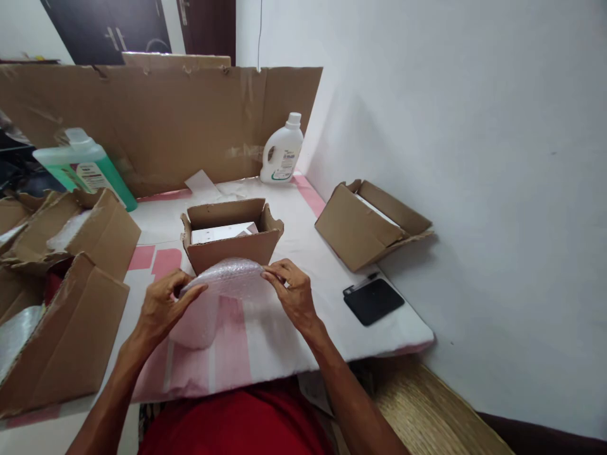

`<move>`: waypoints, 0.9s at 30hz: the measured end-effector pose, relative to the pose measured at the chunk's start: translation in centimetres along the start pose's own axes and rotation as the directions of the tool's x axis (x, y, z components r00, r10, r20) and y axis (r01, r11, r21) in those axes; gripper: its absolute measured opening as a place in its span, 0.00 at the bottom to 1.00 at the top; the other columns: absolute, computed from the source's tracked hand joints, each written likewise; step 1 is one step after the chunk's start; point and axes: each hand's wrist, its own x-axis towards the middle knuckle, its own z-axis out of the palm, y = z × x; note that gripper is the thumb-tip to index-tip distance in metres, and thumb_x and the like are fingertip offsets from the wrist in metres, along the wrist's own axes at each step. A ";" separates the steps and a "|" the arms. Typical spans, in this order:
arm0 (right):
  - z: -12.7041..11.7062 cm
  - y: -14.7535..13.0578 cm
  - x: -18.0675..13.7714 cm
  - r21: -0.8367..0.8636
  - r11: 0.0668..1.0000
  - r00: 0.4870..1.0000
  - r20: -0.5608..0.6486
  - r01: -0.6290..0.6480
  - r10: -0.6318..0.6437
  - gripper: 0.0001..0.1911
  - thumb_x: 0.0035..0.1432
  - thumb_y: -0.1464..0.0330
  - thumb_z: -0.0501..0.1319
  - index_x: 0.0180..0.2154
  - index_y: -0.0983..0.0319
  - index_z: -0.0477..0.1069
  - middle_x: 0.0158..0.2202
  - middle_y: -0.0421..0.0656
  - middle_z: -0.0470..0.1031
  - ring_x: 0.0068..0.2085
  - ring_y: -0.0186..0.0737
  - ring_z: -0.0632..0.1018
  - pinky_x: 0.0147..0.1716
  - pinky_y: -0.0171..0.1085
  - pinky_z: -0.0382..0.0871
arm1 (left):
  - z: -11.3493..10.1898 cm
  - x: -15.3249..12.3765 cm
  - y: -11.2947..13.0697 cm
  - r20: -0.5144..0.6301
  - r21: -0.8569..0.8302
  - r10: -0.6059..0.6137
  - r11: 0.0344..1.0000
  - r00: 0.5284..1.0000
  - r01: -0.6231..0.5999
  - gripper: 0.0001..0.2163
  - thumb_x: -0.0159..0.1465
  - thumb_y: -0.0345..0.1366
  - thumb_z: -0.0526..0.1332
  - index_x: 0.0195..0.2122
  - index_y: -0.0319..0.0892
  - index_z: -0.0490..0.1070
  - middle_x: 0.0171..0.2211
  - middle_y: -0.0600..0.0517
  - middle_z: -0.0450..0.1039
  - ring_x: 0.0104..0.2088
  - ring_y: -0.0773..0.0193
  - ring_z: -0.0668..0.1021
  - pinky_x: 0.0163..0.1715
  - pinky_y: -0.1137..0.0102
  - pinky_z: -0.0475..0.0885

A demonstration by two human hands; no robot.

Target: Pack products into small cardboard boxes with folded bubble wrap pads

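Note:
A clear sheet of bubble wrap [232,278] is stretched between my two hands above the front of the table, its middle bowed upward and part of it hanging down on the left. My left hand [164,300] pinches its left edge between thumb and fingers. At the right end, my right hand [291,291] grips a corner with the fingertips. Just behind the wrap stands an open cardboard box [230,249] with a white carton [222,233] lying inside.
On the left are several open cardboard boxes [71,328] and a green liquid bottle [95,167]. A white jug [283,151] stands by the cardboard panel [180,126]. To the right, another open box [365,227] tilts near the wall, behind a black pouch [374,301].

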 end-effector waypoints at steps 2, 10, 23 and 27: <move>-1.0 -1.9 -0.4 -0.100 0.988 0.989 -0.076 0.120 -0.127 0.06 0.67 0.67 0.64 0.41 0.57 0.81 0.34 0.43 0.75 0.37 0.41 0.76 0.36 0.39 0.72 | -1.7 -1.7 1.5 -0.067 0.254 0.286 0.931 0.956 -0.261 0.12 0.63 0.43 0.67 0.28 0.44 0.68 0.26 0.57 0.68 0.27 0.68 0.69 0.32 0.71 0.64; -2.8 -4.7 -3.7 -0.223 0.938 0.955 -0.071 0.267 -0.289 0.04 0.67 0.72 0.64 0.37 0.58 0.73 0.34 0.42 0.74 0.37 0.42 0.75 0.39 0.42 0.72 | -0.7 -9.9 1.3 0.128 0.410 0.451 0.787 0.883 -0.461 0.07 0.64 0.37 0.65 0.33 0.46 0.66 0.31 0.54 0.73 0.32 0.62 0.75 0.34 0.69 0.69; -4.9 -6.5 -7.4 -0.371 0.872 0.946 0.061 0.318 -0.319 0.06 0.66 0.73 0.63 0.38 0.56 0.76 0.46 0.46 0.76 0.49 0.47 0.73 0.48 0.46 0.70 | 7.8 -6.1 5.2 0.111 -0.039 0.453 0.891 0.885 -0.451 0.14 0.66 0.37 0.65 0.53 0.50 0.73 0.46 0.48 0.77 0.48 0.59 0.79 0.49 0.62 0.76; -5.1 -6.8 -7.4 -0.373 0.877 0.950 0.041 0.302 -0.309 0.05 0.66 0.71 0.63 0.37 0.56 0.76 0.48 0.46 0.75 0.52 0.48 0.71 0.50 0.48 0.69 | 8.3 -6.0 5.9 0.042 -0.009 0.468 0.883 0.883 -0.468 0.14 0.65 0.35 0.66 0.52 0.48 0.72 0.44 0.48 0.76 0.45 0.59 0.79 0.46 0.62 0.76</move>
